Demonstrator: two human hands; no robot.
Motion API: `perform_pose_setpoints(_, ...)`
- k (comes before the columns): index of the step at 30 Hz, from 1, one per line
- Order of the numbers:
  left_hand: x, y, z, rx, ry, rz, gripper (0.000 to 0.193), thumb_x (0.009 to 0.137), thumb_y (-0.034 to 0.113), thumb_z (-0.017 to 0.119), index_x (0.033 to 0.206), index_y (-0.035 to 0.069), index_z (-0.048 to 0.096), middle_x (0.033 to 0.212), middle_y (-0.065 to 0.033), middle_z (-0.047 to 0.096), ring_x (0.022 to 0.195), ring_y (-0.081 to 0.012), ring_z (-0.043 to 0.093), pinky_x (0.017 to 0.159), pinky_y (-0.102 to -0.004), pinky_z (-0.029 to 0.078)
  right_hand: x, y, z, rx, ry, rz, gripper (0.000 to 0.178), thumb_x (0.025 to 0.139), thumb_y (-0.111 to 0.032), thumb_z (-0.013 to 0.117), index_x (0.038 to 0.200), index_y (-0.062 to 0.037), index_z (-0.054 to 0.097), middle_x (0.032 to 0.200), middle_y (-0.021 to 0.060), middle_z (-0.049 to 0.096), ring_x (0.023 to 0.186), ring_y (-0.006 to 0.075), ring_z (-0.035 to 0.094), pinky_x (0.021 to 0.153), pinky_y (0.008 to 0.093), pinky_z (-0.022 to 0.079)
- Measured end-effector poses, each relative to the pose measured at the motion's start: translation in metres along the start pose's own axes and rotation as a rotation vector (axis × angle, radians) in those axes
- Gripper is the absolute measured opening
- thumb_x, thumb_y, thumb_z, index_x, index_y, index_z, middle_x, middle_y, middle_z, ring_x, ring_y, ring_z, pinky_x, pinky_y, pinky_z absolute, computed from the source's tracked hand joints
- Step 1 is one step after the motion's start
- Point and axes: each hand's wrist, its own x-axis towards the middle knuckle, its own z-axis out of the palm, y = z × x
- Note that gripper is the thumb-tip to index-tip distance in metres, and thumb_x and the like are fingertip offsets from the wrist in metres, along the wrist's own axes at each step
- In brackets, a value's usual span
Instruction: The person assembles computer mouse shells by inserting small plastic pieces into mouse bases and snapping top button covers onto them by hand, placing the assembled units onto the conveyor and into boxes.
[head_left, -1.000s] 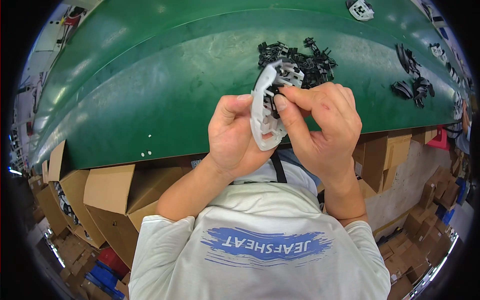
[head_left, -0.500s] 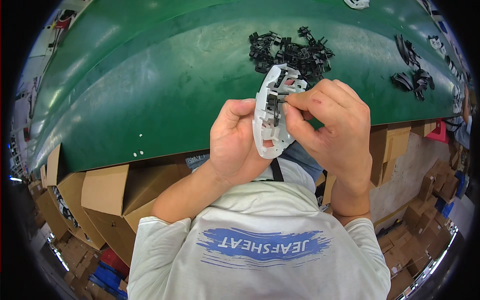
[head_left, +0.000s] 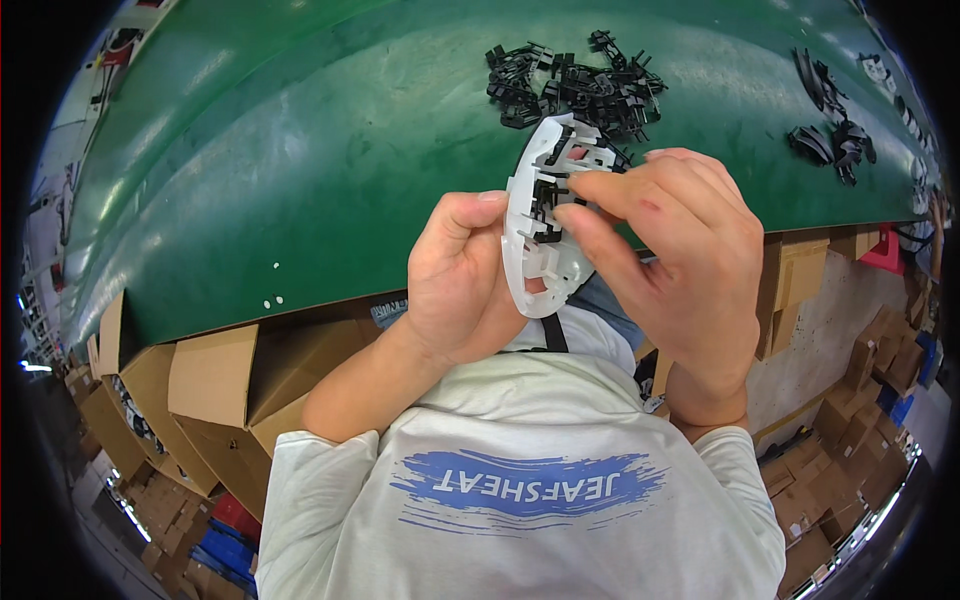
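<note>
I have the white shell (head_left: pixel 517 225) in my left grip (head_left: pixel 455 275), which is closed on its left side, thumb along the outer wall and the fingers mostly out of sight behind. That side does the bracing, so I want it firm and the hollow turned up toward the camera, without squeezing the wall inward.

The step in hand looks to me like seating the black clip (head_left: pixel 547 205) in the middle of that hollow. The way to do it well, I judge, is to line the clip up with the white ribs first, then press straight down with even force at both ends; a sideways push could bend a thin prong or leave one end proud. I would check both ends before letting go.

My right grip (head_left: pixel 690 250) comes in from the right. Its index finger and thumb are parted at the tips, right by the clip's right side; I cannot tell whether they pinch a prong or merely sit beside it.

The shell stands on end between the two grips, raised above the near edge of the green bench (head_left: pixel 350 170), with the loose pile of black clips (head_left: pixel 595 88) beyond its far end.
</note>
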Motion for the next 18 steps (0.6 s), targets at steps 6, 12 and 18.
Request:
perform_pose_setpoints(6, 0.005, -0.001, -0.013, -0.038, -0.071, -0.045, 0.062, 0.108, 0.046, 0.033, 0.144, 0.002, 0.056, 0.134, -0.0126, 0.067, 0.122, -0.0248, 0.063, 0.107, -0.0401, 0.049, -0.007, -0.004, -0.012, -0.032, -0.094, 0.005, 0.03, 0.076, -0.004, 0.084, 0.106, -0.0093, 0.08, 0.088, 0.0047, 0.067, 0.079, 0.0232, 0.063, 0.078, 0.0358, 0.051)
perform_pose_setpoints(12, 0.011, -0.005, 0.014, 0.037, 0.102, 0.082, 0.063, 0.112, 0.055, 0.032, 0.144, 0.007, 0.058, 0.133, -0.0097, 0.068, 0.121, -0.0235, 0.065, 0.103, -0.0398, 0.052, -0.012, 0.0, -0.008, 0.002, -0.08, -0.054, 0.034, 0.078, 0.0, 0.081, 0.111, -0.0093, 0.079, 0.091, 0.0044, 0.065, 0.081, 0.0243, 0.06, 0.082, 0.0406, 0.049)
perform_pose_setpoints(18, 0.012, -0.004, -0.016, -0.041, -0.176, 0.04, 0.065, 0.114, 0.049, 0.025, 0.153, 0.002, 0.047, 0.148, -0.0168, 0.058, 0.128, -0.029, 0.061, 0.11, -0.0427, 0.049, -0.03, -0.013, -0.011, 0.154, -0.177, -0.006, 0.041, 0.075, -0.006, 0.081, 0.116, -0.0105, 0.077, 0.104, 0.0042, 0.069, 0.091, 0.0258, 0.063, 0.078, 0.0395, 0.049)
